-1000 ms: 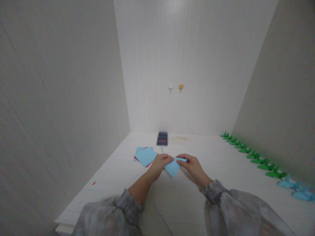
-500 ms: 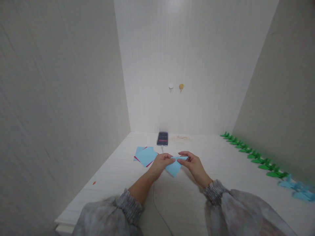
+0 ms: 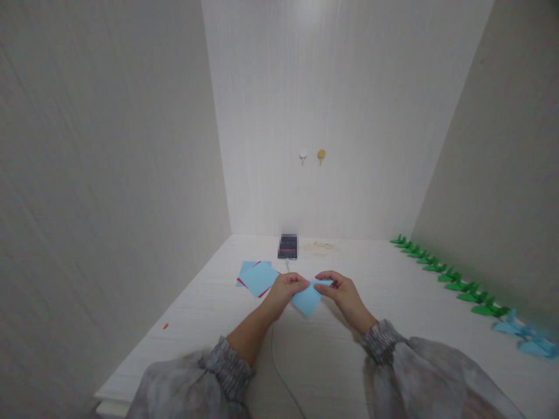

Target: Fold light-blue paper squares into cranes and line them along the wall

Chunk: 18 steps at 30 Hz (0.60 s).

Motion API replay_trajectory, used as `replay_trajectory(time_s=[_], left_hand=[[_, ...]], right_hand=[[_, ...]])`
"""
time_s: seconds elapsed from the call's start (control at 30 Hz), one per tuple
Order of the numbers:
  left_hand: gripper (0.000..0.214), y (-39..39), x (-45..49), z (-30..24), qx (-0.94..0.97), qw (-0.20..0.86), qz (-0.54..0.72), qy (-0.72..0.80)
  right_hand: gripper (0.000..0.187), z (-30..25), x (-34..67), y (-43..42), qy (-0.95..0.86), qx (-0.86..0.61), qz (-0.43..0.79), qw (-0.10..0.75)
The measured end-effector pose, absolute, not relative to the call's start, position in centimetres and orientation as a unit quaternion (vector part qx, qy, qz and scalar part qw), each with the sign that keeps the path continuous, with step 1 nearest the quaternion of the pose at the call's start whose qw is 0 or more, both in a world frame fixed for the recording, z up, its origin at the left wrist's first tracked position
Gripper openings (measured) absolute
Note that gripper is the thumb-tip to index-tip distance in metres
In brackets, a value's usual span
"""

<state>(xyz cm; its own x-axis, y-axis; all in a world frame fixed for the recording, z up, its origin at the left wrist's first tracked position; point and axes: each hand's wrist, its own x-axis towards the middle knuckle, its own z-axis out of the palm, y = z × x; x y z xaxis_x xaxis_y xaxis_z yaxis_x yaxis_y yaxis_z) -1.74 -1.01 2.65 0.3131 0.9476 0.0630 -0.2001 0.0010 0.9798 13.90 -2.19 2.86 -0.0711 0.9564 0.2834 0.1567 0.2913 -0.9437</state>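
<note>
**Two hands pinch a sheet of blue paper over a white table**

A person's left hand (image 3: 286, 290) and right hand (image 3: 345, 294) meet above a white table (image 3: 196, 314), both closed on one sheet of blue paper (image 3: 308, 299). The sheet sits between the two hands. The left fingers are pinched on its left end and the right thumb and fingers are closed on the right end of its upper edge. Its lower point hangs down toward the tabletop, and whether the point touches the table cannot be told. Grey gathered sleeves cover both forearms.

Just to the left of the left hand, a small stack of flat sheets (image 3: 257, 277) lies on the table, blue on top with red edges showing beneath. Behind the hands, near the back wall, a dark device (image 3: 287, 246) stands with its face blurred, so no writing, brand or label on it can be read. A thin pale cable (image 3: 279, 366) crosses the table between the forearms.

A row of green folded pieces (image 3: 449, 277) lines the right-hand wall, and a few blue folded pieces (image 3: 528, 342) lie at its near end. Two small hooks (image 3: 312, 155), one white and one yellow, are fixed to the back wall. A tiny red scrap (image 3: 165, 326) lies near the table's left edge.
</note>
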Motion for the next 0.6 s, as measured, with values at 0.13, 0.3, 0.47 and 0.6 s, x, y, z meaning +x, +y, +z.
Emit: replay_trajectory(time_s=[0.13,0.3,0.47,0.6], left_hand=[[0.028,-0.96,-1.64,2.31,0.555,0.599,0.449,0.363],[0.031,-0.76,-1.7,2.07,0.556,0.595,0.448,0.369],[0.031,-0.72,-1.79,2.14,0.528,0.609,0.466,0.365],[0.033,-0.7,-1.73,2.08,0.524,0.609,0.468,0.368]], right_hand=[[0.031,2.8,13.85,-2.14,-0.631,-0.431,0.399,0.506],[0.032,3.0,13.61,-2.28,-0.613,-0.419,0.429,0.515],[0.022,3.1,13.73,-2.23,-0.584,-0.382,0.468,0.542],[0.024,2.84,13.87,-2.07,-0.578,-0.385,0.473,0.543]])
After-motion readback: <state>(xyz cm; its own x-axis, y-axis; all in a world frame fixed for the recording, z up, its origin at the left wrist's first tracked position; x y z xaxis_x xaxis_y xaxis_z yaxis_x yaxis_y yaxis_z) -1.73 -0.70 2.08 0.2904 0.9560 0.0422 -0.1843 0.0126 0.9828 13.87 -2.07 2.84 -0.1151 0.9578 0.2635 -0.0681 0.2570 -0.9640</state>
